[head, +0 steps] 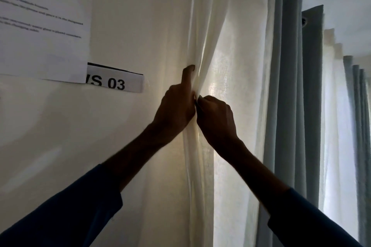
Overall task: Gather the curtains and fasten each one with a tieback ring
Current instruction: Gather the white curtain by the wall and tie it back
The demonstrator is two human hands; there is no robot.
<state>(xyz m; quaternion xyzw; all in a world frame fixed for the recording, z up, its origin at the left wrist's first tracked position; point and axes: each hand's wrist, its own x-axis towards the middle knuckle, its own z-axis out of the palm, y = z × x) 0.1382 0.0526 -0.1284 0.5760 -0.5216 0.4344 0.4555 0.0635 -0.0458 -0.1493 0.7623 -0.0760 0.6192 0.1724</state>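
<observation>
Item 1. Cream curtain (230, 46): thin, light shining through it, hanging at the left end of the window, just beside the wall (130, 26). Its folds are drawn into a narrow waist about halfway down the part I can see. Above that it fans out towards the rail; below it drops in a tight bundle.

Item 2. My left hand (176, 106): wrapped round the gathered folds on the wall side, with the thumb (187, 74) pointing up along the cloth.

Item 3. My right hand (216, 116): knuckles curled, pinching the same bundle from the window side. It touches my left hand at the waist.

Item 4. Tieback ring: not seen. A small dark spot sits where my hands meet, but I cannot tell what it is.

Item 5. Blue-grey curtains (313, 86): several panels further right along the window, hanging loose and full length, with no tie on the part in view.

Item 6. Paper notice (44, 26), top left of the wall, with a label (116, 82) reading "S 03" under its lower corner.

Progress, as I judge it: the first curtain is gathered and held, but I see no fastening on it. The ring has yet to go round it, and the other panels are all left to do, so this is an early stage.
</observation>
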